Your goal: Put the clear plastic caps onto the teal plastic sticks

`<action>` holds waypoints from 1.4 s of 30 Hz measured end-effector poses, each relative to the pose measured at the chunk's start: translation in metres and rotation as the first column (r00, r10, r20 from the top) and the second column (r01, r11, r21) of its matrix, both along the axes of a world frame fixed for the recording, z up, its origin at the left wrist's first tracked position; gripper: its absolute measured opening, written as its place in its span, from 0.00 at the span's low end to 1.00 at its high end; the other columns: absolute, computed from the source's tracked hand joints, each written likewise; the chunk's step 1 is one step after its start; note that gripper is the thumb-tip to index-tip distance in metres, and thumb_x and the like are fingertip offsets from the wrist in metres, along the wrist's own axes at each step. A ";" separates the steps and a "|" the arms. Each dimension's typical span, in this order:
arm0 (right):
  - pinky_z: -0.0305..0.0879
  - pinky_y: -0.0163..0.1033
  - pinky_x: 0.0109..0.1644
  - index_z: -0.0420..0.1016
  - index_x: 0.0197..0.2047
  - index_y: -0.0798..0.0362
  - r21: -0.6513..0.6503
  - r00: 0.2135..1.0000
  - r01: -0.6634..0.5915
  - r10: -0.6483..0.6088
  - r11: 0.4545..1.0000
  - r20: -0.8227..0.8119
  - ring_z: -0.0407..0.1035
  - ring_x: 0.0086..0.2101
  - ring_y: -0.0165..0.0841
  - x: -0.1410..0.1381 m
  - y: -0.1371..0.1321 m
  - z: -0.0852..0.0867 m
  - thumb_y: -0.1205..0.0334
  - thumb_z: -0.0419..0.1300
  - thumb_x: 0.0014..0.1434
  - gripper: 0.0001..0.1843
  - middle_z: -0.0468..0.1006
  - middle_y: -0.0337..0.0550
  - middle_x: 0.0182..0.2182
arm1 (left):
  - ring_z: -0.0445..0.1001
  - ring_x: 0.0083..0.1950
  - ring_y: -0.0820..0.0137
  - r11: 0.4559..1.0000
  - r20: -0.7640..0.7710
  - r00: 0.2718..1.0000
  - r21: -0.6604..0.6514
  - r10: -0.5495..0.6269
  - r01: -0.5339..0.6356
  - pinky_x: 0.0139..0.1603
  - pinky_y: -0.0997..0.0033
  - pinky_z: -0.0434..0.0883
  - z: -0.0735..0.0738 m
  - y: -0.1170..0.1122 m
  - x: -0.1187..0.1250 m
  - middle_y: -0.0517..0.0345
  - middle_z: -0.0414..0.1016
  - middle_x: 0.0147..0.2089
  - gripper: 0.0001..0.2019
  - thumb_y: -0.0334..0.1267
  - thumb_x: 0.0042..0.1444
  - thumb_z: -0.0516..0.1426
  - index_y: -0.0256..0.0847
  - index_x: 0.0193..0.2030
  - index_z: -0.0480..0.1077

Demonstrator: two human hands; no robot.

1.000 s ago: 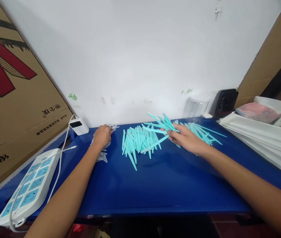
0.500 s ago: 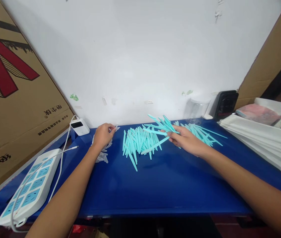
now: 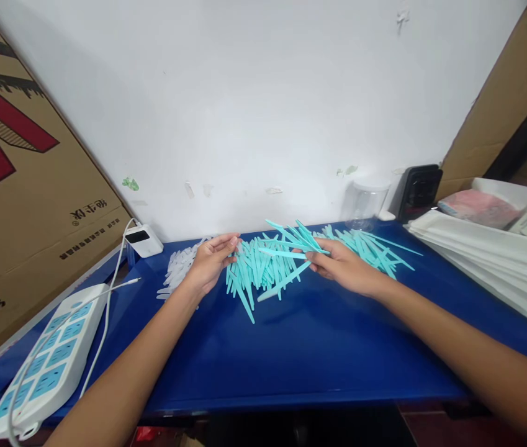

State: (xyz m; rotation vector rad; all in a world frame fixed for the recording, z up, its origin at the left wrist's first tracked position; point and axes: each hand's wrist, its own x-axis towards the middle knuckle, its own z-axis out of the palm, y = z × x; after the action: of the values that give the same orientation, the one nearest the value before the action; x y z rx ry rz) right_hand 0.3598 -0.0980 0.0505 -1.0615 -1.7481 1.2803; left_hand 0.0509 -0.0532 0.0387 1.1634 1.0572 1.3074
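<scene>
At the left edge of the frame, a cardboard box (image 3: 25, 161) printed in red and black is seen. At lower left, a white power strip (image 3: 49, 357) with blue sockets is crossed by a white cable (image 3: 126, 284). The upper centre is filled by a white wall (image 3: 244, 112), marked with green patches (image 3: 130, 184). At right, a clear jar (image 3: 368, 202), a black object (image 3: 419, 192) and stacked white trays (image 3: 486, 267) are placed, a pink packet (image 3: 480, 208) being held in the top one.

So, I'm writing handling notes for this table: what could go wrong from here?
The turquoise sticks fan out unevenly from the right hand, so one might slip onto the middle pile. The left hand is close to that pile and could knock it. Translucent pieces lie nearby, so kinds might mix.
</scene>
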 end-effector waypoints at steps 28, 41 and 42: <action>0.57 0.38 0.31 0.74 0.58 0.52 0.141 0.992 -0.061 0.044 0.988 0.116 0.58 0.28 0.33 -0.008 -0.009 -0.009 0.43 0.52 0.73 0.24 0.66 0.39 0.30 | 0.80 0.33 0.69 0.996 0.009 0.998 -0.057 -0.066 0.067 0.44 0.64 0.79 -0.005 -0.026 0.032 0.51 0.83 0.33 0.19 0.45 0.41 0.77 0.35 0.36 0.82; 0.50 0.36 0.27 0.72 0.56 0.50 0.042 0.994 -0.091 0.088 0.995 0.063 0.50 0.24 0.30 -0.005 -0.008 -0.007 0.39 0.53 0.72 0.25 0.57 0.32 0.26 | 0.82 0.38 0.58 0.961 -0.573 0.803 0.278 0.162 0.005 0.41 0.59 0.76 0.008 0.003 -0.013 0.46 0.84 0.39 0.21 0.55 0.59 0.64 0.38 0.46 0.81; 0.49 0.36 0.27 0.71 0.56 0.50 0.008 0.994 -0.102 0.102 0.995 0.050 0.49 0.24 0.29 -0.003 -0.008 -0.006 0.38 0.53 0.72 0.25 0.56 0.32 0.26 | 0.81 0.41 0.57 0.931 -0.704 0.651 0.364 0.284 -0.012 0.45 0.57 0.75 0.009 0.010 -0.027 0.47 0.84 0.40 0.17 0.51 0.62 0.63 0.39 0.48 0.81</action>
State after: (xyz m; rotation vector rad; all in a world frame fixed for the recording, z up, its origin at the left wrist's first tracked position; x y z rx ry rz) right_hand 0.3568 -0.1057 0.0441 -1.0176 -1.8651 1.3157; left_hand 0.0235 -0.0432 0.0475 2.0206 1.5936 1.1571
